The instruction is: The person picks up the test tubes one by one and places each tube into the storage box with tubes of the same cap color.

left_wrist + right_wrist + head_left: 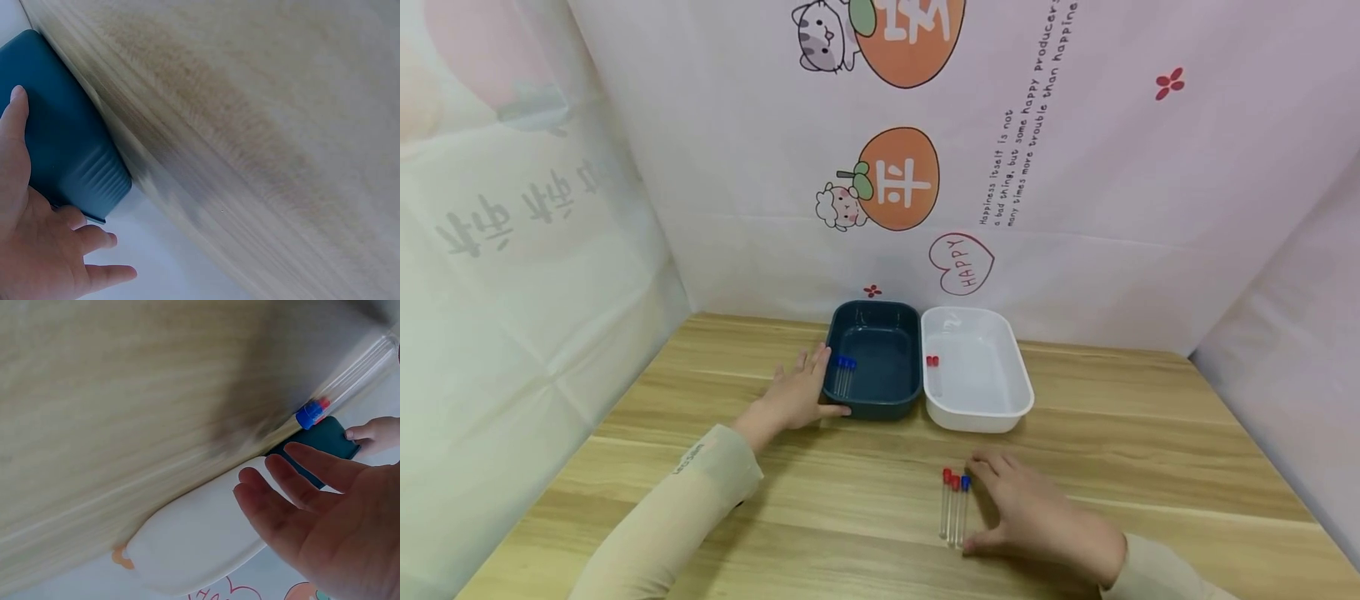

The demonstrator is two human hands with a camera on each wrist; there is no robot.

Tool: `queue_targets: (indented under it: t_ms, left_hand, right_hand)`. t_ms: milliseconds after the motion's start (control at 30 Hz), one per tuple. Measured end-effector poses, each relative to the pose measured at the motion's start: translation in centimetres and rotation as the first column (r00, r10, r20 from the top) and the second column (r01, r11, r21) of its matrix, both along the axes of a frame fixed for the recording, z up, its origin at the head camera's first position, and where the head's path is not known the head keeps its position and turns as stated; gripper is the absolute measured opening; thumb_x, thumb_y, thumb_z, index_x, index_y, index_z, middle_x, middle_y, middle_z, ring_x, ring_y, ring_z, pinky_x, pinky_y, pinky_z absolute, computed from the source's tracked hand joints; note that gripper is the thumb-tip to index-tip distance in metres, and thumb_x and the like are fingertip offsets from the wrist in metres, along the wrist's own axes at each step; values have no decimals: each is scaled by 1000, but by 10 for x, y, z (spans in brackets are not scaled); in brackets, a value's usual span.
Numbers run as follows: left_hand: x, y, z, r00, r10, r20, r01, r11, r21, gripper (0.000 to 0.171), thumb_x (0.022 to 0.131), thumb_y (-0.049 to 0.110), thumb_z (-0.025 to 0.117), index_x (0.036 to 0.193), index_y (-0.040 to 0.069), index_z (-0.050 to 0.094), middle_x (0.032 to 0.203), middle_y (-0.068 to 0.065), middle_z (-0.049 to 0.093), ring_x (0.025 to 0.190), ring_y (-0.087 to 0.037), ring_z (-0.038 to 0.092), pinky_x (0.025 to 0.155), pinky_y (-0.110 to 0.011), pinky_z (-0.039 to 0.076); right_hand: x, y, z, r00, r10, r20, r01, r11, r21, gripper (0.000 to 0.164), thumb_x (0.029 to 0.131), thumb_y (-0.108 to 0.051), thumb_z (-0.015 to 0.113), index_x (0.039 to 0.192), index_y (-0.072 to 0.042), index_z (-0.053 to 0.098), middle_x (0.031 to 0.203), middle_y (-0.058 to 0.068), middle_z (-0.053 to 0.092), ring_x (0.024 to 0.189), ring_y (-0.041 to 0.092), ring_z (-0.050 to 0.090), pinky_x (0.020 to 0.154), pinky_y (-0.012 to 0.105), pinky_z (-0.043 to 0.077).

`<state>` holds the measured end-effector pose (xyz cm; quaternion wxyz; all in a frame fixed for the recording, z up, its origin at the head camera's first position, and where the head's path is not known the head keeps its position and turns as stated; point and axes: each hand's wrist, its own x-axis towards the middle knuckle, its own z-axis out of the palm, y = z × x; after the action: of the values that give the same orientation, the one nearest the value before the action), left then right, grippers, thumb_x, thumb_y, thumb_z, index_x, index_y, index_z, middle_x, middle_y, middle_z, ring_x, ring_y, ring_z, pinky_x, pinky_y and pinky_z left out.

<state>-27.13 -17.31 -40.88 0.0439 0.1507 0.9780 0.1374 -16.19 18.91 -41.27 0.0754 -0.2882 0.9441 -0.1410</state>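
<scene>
My left hand (793, 393) rests against the left side of a dark teal tray (880, 410), its fingers and thumb spread along the wall. Blue-capped tubes (846, 377) lie inside that tray. My right hand (1026, 512) is beside three clear capped tubes on the table, its thumb near their lower ends and its fingers near the caps. Two of these have red caps (955, 482); the blue-capped tube (966, 500) is closest to the hand. In the right wrist view the fingers are loosely bent and spread, with the blue cap (309, 415) beyond them.
Right beside the teal tray stands a white tray (979, 421), with two red-capped tubes (933, 362) at its left side. Both trays sit near the back of the wooden table (850, 500), close to a printed cloth backdrop (1075, 275). Cloth also hangs at both sides.
</scene>
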Motion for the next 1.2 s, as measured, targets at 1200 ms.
queue_targets:
  t_ms: [1200]
  left_hand:
    - [2, 2, 3, 1000, 5, 12, -5, 1000, 2, 114, 90, 62, 70, 164, 1, 8, 170, -17, 7, 153, -44, 10, 113, -75, 14]
  right_hand:
    - [-1, -6, -3, 1000, -11, 21, 11, 999, 31, 104, 70, -66, 86, 139, 5, 55, 147, 26, 49, 133, 48, 47, 102, 66, 42]
